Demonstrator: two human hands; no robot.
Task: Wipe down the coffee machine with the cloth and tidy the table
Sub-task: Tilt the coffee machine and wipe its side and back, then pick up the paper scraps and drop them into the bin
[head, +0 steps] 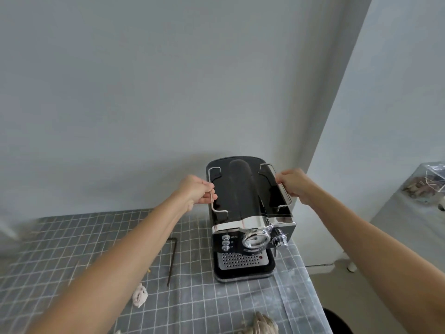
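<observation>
A black and chrome coffee machine (243, 203) stands on the table (72, 237) near its right edge, front panel and drip tray facing me. My left hand (196, 192) grips the chrome rail on the machine's top left side. My right hand (295, 185) grips the matching rail on the top right. A crumpled beige cloth (261, 324) lies at the table's near edge, below the machine. A small crumpled wad (140, 295) lies under my left forearm.
The table wears a grey grid-patterned cover. A thin dark L-shaped rod (172, 259) lies left of the machine. White walls stand behind and to the right. Another covered surface with clutter (423, 184) sits at the far right, and a dark round object (337, 321) is on the floor.
</observation>
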